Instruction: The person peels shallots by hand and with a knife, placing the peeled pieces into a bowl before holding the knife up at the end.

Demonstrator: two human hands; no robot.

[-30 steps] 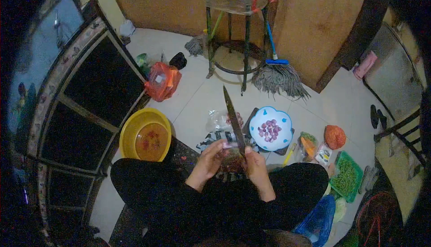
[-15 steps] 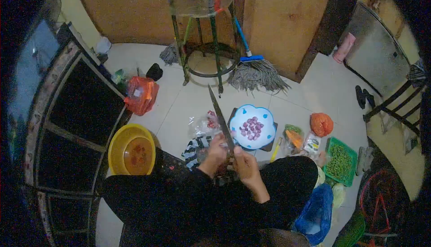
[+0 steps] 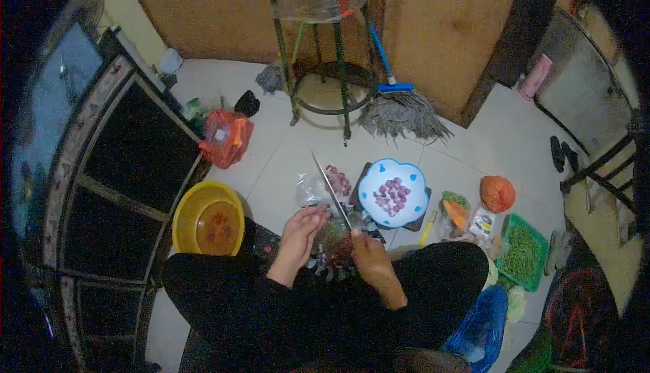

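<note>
My right hand is closed around the handle of a long knife, its blade slanting up and to the left. To its left, my left hand pinches a small dark purplish shallot at the fingertips, close to the blade. Beyond the hands lies a clear plastic bag beside more shallots. A white, blue-rimmed flower-shaped bowl holds several peeled shallots. Peel scraps lie on a striped plastic bag between my legs, partly hidden by my hands.
A yellow basin with reddish contents stands at the left. Right of the bowl are bagged vegetables, an orange bundle and a green basket of green beans. A stool and a mop stand ahead.
My left hand has drawn back left from the knife, uncovering the scraps below. The knife remains in my right hand. The whole view has shifted slightly.
</note>
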